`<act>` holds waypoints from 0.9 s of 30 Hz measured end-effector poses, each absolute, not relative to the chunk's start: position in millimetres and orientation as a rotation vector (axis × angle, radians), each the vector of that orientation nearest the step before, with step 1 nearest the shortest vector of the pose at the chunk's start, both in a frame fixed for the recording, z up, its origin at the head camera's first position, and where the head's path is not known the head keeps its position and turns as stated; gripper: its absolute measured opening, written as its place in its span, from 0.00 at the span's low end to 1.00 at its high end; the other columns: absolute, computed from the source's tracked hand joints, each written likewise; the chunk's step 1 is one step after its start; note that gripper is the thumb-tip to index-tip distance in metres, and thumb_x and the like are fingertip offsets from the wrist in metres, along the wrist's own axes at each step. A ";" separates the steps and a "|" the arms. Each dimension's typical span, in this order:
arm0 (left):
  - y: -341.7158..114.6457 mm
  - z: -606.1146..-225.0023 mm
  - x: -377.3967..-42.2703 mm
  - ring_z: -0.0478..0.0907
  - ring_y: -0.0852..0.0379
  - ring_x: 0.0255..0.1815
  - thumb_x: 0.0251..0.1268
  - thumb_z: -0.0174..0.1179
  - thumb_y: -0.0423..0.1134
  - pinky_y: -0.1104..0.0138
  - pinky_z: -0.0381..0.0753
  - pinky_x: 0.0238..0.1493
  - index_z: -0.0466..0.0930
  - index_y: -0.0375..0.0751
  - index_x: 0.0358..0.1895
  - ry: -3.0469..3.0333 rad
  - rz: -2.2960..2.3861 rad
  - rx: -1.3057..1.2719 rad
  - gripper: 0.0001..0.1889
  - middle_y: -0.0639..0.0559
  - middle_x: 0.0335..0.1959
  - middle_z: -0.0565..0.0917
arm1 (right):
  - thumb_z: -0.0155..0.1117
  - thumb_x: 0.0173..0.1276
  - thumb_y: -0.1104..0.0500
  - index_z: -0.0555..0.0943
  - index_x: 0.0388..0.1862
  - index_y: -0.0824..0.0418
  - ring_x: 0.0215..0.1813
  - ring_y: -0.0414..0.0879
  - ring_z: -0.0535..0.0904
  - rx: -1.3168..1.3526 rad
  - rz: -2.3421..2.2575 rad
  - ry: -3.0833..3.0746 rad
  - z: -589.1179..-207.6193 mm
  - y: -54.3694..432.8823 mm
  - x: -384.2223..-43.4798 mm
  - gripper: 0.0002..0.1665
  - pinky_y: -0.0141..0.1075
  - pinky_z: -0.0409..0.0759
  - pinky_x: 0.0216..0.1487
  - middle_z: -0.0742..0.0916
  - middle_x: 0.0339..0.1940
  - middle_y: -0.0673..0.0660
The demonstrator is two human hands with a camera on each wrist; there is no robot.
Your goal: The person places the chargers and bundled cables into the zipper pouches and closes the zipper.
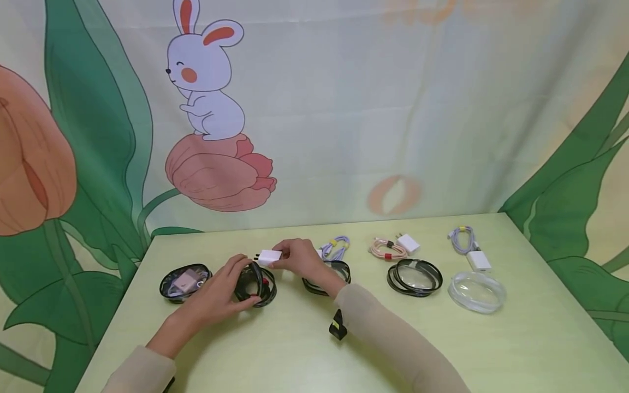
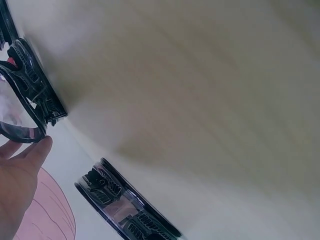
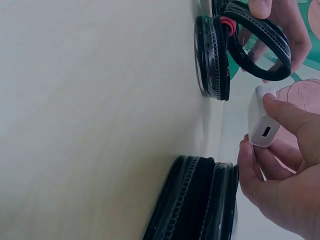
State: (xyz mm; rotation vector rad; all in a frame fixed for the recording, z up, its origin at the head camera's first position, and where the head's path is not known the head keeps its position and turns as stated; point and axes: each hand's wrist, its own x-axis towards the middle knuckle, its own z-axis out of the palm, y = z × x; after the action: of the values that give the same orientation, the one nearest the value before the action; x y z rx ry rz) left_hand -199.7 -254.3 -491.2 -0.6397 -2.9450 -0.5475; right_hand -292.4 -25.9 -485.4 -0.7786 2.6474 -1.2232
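Observation:
My left hand (image 1: 213, 295) grips the raised lid of a round clear pouch with black zip trim (image 1: 268, 297), thumb at the near side and fingers at the far side. Something red (image 3: 228, 25) shows inside that pouch. Pinched between the thumb and fingers of my right hand (image 1: 302, 259) is a white USB charger plug (image 1: 270, 257), held just beyond the open pouch with its prongs facing left. The right wrist view shows the charger's USB port facing the camera. A second open black-trimmed pouch (image 1: 314, 287) lies beneath my right forearm, partly hidden.
Left of the hands sits a zipped pouch (image 1: 169, 292) with a pinkish charger inside. Rightward lie a black-trimmed pouch (image 1: 415, 292) and a white-trimmed pouch (image 1: 476, 309). Behind them are a purple cable (image 1: 339, 248), a pink cable (image 1: 385, 249), another purple cable (image 1: 462, 240) and white chargers (image 1: 479, 261).

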 end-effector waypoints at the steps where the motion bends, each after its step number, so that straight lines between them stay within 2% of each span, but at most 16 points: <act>1: -254.4 -491.1 -199.8 0.69 0.36 0.70 0.62 0.67 0.65 0.40 0.73 0.64 0.59 0.38 0.76 -2.943 -0.546 -0.641 0.49 0.38 0.76 0.61 | 0.79 0.62 0.53 0.88 0.51 0.58 0.30 0.35 0.77 -0.780 -1.215 2.652 -485.7 -25.7 -291.0 0.19 0.28 0.73 0.30 0.88 0.32 0.47; 9: -253.9 -489.4 -201.8 0.68 0.38 0.72 0.62 0.64 0.68 0.42 0.72 0.66 0.59 0.40 0.77 -2.952 -0.559 -0.644 0.49 0.40 0.76 0.60 | 0.79 0.61 0.50 0.88 0.52 0.58 0.27 0.34 0.73 -0.871 -1.115 2.706 -492.7 -30.1 -279.4 0.22 0.26 0.71 0.29 0.84 0.27 0.44; 14: -253.0 -489.5 -202.0 0.67 0.39 0.72 0.62 0.64 0.68 0.43 0.72 0.67 0.58 0.40 0.77 -2.957 -0.575 -0.634 0.49 0.40 0.77 0.60 | 0.78 0.61 0.50 0.88 0.51 0.60 0.26 0.31 0.74 -0.979 -1.017 2.758 -501.4 -37.3 -274.9 0.22 0.23 0.72 0.28 0.85 0.25 0.44; 18: -252.1 -489.6 -202.8 0.68 0.38 0.72 0.62 0.64 0.68 0.42 0.72 0.67 0.59 0.38 0.77 -2.936 -0.582 -0.648 0.49 0.40 0.76 0.61 | 0.78 0.62 0.51 0.87 0.53 0.61 0.29 0.31 0.78 -1.044 -0.908 2.757 -501.0 -39.7 -274.1 0.24 0.21 0.74 0.31 0.89 0.31 0.48; 23: -251.7 -490.3 -203.4 0.68 0.38 0.72 0.62 0.65 0.67 0.42 0.71 0.67 0.59 0.38 0.76 -2.927 -0.579 -0.659 0.49 0.38 0.76 0.61 | 0.78 0.62 0.53 0.85 0.59 0.61 0.39 0.35 0.84 -1.060 -0.822 2.684 -494.9 -35.8 -276.2 0.27 0.23 0.78 0.40 0.91 0.42 0.52; 27: -252.1 -491.3 -203.9 0.68 0.39 0.71 0.62 0.66 0.66 0.43 0.72 0.66 0.59 0.38 0.76 -2.917 -0.574 -0.665 0.48 0.39 0.75 0.62 | 0.75 0.66 0.55 0.87 0.57 0.58 0.43 0.37 0.83 -1.105 -0.841 2.644 -493.0 -32.8 -278.6 0.21 0.26 0.79 0.45 0.91 0.44 0.51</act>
State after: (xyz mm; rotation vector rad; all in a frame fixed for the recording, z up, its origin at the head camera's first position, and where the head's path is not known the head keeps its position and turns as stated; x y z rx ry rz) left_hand -203.9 -252.1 -491.3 -0.6650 -2.9173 -0.5738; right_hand -278.6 -32.8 -493.0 -1.1050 2.6442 -0.8410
